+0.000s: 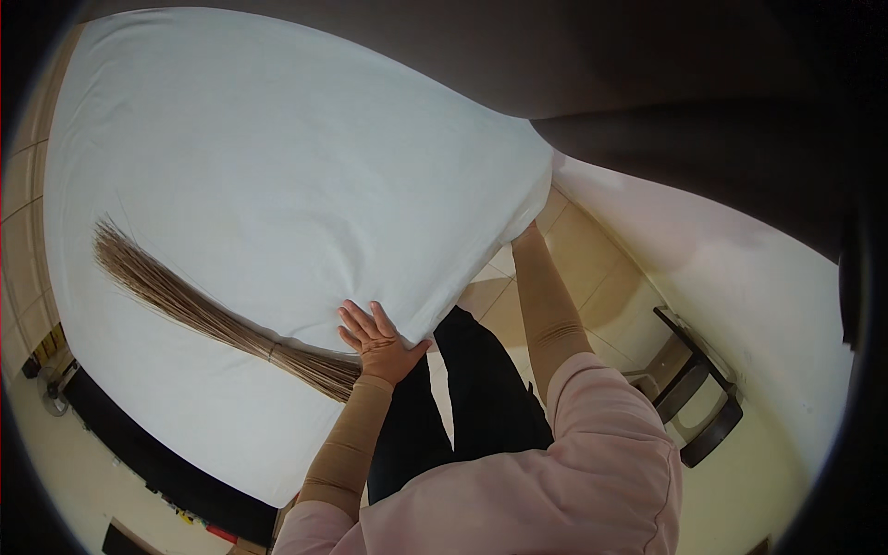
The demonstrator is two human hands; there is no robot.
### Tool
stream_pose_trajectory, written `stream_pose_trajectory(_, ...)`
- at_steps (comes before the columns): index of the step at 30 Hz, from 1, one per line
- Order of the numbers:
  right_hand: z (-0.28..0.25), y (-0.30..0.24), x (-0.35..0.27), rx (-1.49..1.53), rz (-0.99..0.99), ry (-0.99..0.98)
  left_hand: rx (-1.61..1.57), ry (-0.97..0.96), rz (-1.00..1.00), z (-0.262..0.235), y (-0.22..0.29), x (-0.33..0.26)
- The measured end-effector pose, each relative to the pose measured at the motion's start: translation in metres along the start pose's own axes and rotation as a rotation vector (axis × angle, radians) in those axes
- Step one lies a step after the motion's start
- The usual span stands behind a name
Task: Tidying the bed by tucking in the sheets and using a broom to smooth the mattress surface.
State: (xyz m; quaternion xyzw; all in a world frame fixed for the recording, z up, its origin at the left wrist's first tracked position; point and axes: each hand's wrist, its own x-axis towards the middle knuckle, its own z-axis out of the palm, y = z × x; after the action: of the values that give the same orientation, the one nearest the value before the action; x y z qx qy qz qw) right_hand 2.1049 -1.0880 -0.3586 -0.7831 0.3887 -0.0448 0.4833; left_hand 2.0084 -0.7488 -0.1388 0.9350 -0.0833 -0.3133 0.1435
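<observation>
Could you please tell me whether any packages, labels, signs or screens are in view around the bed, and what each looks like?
None can be made out: only a white bed sheet, a straw broom lying on it, and small blurred coloured bits on the floor at lower left, too small to tell what they are.

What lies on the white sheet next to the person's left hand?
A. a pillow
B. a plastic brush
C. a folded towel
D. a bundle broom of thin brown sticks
D: a broom of thin brown sticks lies across the white sheet, its bound end beside the left hand.
</observation>
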Motion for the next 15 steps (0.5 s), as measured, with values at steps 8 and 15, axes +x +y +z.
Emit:
stream_pose_trajectory(8, 0.000, -0.008, 0.022, 0.025, -0.048, 0.009, -0.005, 0.020, 0.008, 0.008, -0.003, 0.002)
stream_pose_trajectory(15, -0.066, -0.047, -0.027, 0.546, 0.329, -0.147, -0.017, -0.035, 0.005, -0.001, -0.001, 0.002)
